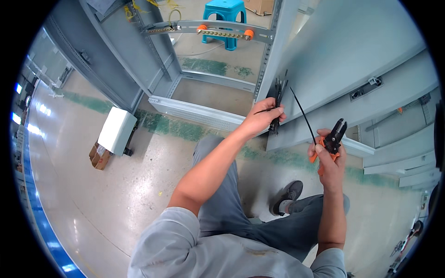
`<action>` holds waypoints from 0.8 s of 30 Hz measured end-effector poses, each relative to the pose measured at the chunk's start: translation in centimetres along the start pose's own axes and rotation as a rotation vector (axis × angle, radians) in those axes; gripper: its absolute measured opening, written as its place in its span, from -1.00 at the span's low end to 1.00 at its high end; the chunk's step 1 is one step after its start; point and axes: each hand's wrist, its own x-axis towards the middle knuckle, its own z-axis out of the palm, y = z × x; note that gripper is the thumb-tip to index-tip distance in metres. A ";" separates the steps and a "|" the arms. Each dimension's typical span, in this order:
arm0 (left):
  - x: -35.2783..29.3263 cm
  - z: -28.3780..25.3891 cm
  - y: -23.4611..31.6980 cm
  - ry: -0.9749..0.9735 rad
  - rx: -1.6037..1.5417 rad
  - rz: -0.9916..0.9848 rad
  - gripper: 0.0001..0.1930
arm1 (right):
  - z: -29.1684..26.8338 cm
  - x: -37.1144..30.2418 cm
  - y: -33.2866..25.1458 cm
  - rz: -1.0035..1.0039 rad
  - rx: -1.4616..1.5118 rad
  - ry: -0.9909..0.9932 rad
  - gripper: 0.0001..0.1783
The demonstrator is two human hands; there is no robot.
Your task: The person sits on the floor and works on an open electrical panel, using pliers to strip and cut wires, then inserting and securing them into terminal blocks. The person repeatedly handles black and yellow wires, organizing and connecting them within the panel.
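A bundle of thin black cable ties (279, 88) is gripped in my left hand (264, 116), its fingers closed round the middle. One strip sticks out sideways past the thumb. My right hand (330, 162) is closed on a pair of wire strippers (334, 136) with black jaws and orange handles, the jaws pointing up. Between its thumb and fingers it also pinches a single black cable tie (303, 112), which slants up and left toward the bundle. The two hands are apart, in front of a grey cabinet door (343, 60).
Ahead stands an open grey metal cabinet frame (199, 113), crossed by a rail with a brass bar (225, 34) on orange insulators. Behind it is a blue plastic stool (225, 9). A white box-shaped item (116, 129) and a small cardboard box (98, 156) sit on the floor at left.
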 end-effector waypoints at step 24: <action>-5.5 -10.0 -5.6 -0.662 1.292 -0.310 -0.72 | 9.0 -2.2 -1.9 -0.192 0.197 0.222 -0.65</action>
